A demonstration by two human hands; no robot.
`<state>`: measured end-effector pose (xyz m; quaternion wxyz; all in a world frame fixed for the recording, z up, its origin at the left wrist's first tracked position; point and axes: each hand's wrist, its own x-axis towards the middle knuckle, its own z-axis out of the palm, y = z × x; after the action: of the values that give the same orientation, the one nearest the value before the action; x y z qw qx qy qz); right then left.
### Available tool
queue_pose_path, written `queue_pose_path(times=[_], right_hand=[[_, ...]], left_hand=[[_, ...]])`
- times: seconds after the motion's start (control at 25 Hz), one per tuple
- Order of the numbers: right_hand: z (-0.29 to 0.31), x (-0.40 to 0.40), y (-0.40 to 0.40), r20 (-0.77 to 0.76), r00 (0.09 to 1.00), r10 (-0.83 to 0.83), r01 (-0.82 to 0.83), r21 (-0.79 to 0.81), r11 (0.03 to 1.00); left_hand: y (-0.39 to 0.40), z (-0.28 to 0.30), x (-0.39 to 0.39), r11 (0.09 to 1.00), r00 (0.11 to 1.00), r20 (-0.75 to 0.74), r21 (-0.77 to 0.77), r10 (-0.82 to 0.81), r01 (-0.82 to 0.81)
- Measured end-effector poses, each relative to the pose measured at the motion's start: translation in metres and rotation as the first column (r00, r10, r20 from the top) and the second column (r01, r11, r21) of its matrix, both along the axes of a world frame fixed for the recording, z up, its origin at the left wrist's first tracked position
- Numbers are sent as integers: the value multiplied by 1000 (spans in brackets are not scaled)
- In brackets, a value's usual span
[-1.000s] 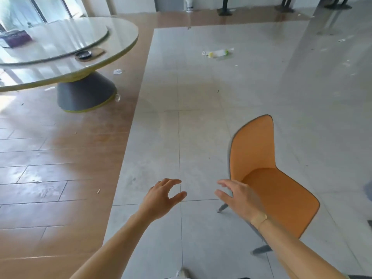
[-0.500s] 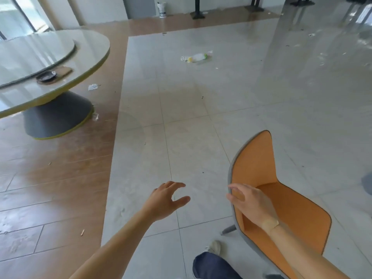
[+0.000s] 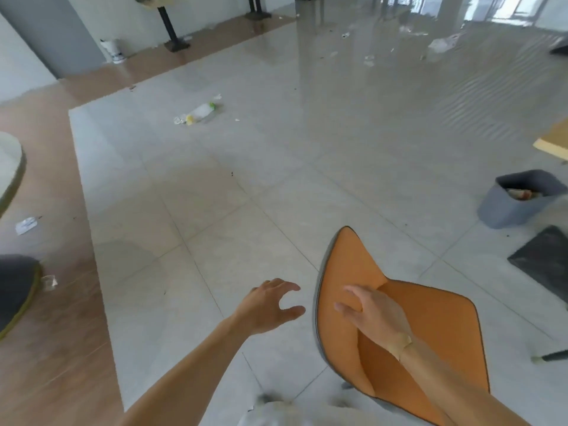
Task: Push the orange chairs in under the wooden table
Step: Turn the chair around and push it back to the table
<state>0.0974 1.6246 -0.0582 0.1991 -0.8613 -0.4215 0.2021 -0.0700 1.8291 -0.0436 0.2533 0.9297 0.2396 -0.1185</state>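
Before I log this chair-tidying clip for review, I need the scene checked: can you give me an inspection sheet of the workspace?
Surface: grey tile floor, wood-look flooring along the left.
Job's things: one orange chair at lower right; a wooden table corner at the right edge.
Clutter: plastic bottle lying on the tiles, paper scraps, grey bin with rubbish, dark mat.
Hands: left hand open, apart from the chair; right hand over the backrest, grip unclear.
Cables: nothing seen.
Surroundings: round table edge at left, black stand by the far wall.
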Motion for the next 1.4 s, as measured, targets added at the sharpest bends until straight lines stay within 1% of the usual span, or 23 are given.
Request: queue_pose_path(times=[0.16,0.24,0.32,0.36,0.44,0.52,0.56,0.6,0.68,0.8,0.84,0.92,1.0,1.04,1.12,1.2,1.28,1.4], right_hand=[[-24,10,8,-98,982,-163,158,-57,986],[-34,10,22,-125,961,-248,241,-74,968],[-42,6,40,-164,920,-356,349,-74,934],[-45,3,50,-175,890,-421,415,-75,907],[-48,-6,74,-194,788,-585,583,-74,809],[-51,-24,92,-204,675,-710,710,-83,699],[-53,-31,100,-184,628,-756,755,-89,649],[-55,-40,108,-174,571,-802,802,-92,590],[-57,-56,118,-165,461,-872,868,-121,482],[-63,-82,132,-27,293,-956,944,-151,293],[-65,-91,137,31,245,-969,959,-158,237],[-70,-104,150,146,141,-979,979,-171,115],[-75,-106,161,203,30,-979,987,-161,-3],[-77,-104,163,220,6,-975,987,-156,-29],[-80,-99,159,244,18,-970,986,-163,-23],[-83,-96,152,248,66,-966,986,-167,25],[-85,-97,144,235,112,-965,982,-178,70],[-82,-96,128,193,149,-970,969,-225,104]], left_hand=[[39,-15,71,973,973,-15,28,-229,230],[59,-22,113,914,916,-35,63,-399,400],[77,-26,151,820,825,-30,98,-564,564],[85,-29,168,748,756,-21,128,-655,651],[101,-39,201,556,568,-7,194,-823,808],[109,-49,221,410,416,17,202,-909,889],[111,-53,230,331,332,30,212,-943,920],[112,-59,240,243,242,33,217,-970,946],[111,-68,255,102,102,15,222,-995,970],[100,-73,283,-65,-56,-60,160,-997,985],[95,-75,293,-101,-89,-90,137,-992,985],[85,-78,305,-148,-135,-111,119,-985,982],[79,-81,311,-202,-186,-125,133,-975,970],[79,-83,311,-207,-190,-120,152,-975,966],[80,-84,312,-187,-174,-84,185,-981,965],[80,-85,312,-187,-178,-61,186,-982,965],[79,-85,309,-170,-167,-32,192,-985,967],[72,-86,304,-123,-133,35,215,-990,969]])
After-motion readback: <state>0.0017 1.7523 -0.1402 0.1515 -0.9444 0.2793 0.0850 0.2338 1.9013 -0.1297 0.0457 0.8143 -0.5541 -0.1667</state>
